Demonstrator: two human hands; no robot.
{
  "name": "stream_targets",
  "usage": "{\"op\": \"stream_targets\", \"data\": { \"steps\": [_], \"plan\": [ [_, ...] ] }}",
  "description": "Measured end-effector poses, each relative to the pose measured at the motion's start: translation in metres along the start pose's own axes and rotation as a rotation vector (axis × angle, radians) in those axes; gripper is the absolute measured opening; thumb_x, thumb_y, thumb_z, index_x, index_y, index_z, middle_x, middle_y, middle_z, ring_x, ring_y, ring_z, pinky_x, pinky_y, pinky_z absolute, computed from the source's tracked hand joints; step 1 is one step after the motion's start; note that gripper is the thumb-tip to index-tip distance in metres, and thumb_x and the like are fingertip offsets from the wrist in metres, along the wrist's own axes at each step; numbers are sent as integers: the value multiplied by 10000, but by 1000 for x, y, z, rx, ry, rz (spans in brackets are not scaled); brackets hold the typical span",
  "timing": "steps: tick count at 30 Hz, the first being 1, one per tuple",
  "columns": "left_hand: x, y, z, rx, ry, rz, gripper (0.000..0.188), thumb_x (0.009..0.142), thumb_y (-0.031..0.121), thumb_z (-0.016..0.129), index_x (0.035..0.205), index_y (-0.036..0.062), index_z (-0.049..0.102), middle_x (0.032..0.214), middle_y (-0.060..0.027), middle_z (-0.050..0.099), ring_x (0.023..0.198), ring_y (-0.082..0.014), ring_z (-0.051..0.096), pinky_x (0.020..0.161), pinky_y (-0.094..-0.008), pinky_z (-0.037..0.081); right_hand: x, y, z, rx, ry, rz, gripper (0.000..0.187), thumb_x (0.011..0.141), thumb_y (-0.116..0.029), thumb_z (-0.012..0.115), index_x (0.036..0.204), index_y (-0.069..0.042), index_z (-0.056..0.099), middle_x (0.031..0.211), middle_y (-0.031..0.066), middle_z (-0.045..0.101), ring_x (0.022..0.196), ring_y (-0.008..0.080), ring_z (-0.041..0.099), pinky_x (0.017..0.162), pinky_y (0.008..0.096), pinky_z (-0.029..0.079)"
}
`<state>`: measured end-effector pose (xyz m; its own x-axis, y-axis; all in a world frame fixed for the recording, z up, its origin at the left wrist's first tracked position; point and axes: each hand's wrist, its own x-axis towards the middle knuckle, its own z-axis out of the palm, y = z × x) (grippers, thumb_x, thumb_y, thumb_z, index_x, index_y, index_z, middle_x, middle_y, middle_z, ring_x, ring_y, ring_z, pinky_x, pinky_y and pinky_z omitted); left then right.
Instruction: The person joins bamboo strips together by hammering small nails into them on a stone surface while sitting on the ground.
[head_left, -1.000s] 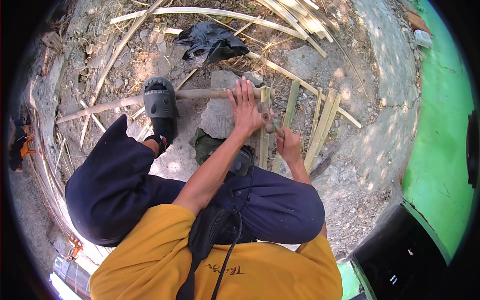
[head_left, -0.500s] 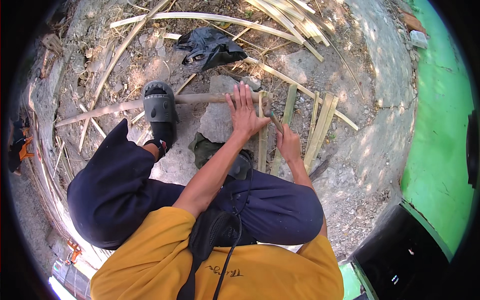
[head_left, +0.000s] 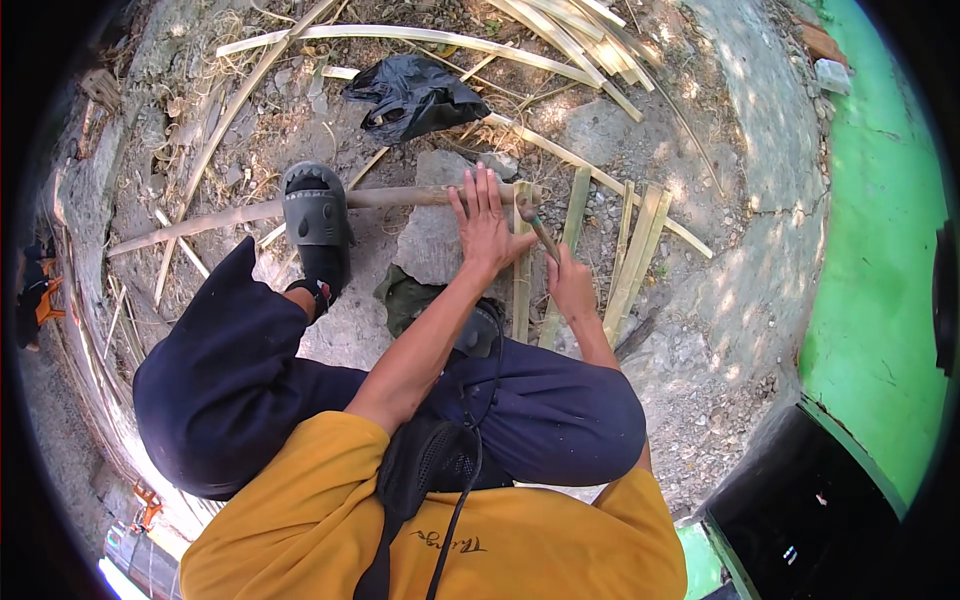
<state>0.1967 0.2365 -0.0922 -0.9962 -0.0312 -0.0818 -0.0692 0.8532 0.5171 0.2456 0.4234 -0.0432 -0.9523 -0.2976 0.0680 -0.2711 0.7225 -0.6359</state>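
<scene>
My left hand (head_left: 484, 228) lies flat across a round wooden pole (head_left: 390, 197), its fingers stretched out and its thumb reaching to a flat bamboo slat (head_left: 522, 290). That slat runs toward me from the pole's right end. In my right hand (head_left: 572, 288), the fingers are closed round the handle of a hammer (head_left: 541, 233). The hammer's head is over the slat's far end, at the pole; I cannot tell whether it touches. My left foot, in a grey sandal (head_left: 315, 215), rests on the pole. A flat stone (head_left: 432, 235) lies under the pole, beside my left hand.
More bamboo slats (head_left: 638, 262) lie just right of my right hand. Beyond the pole are a black plastic bag (head_left: 415, 98) and long pale strips (head_left: 575, 40) scattered on the dirt. A green wall (head_left: 880, 270) stands along the right.
The hammer's head has shifted slightly left, over the slat's end, and my right hand has moved a little left with it. My left hand keeps its place on the pole.
</scene>
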Motion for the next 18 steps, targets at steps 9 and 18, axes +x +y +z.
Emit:
{"op": "stream_targets", "data": {
  "steps": [9, 18],
  "plan": [
    [3, 0, 2, 31, 21, -4, 1408, 688, 725, 778, 1629, -66, 91, 1711, -245, 126, 1603, -442, 33, 1262, -663, -33, 1, 5, 6, -156, -122, 188, 151, 998, -138, 650, 1070, -61, 542, 761, 206, 661, 684, 428, 682, 582, 522, 521],
    [3, 2, -7, 57, -63, -20, 1395, 713, 749, 741, 1628, -74, 82, 1713, -250, 121, 1597, -457, 55, 1259, -669, -19, -7, 1, 7, -92, -83, 185, 152, 987, -148, 666, 1043, -58, 558, 732, 190, 636, 642, 424, 656, 568, 495, 508]
  ]
}}
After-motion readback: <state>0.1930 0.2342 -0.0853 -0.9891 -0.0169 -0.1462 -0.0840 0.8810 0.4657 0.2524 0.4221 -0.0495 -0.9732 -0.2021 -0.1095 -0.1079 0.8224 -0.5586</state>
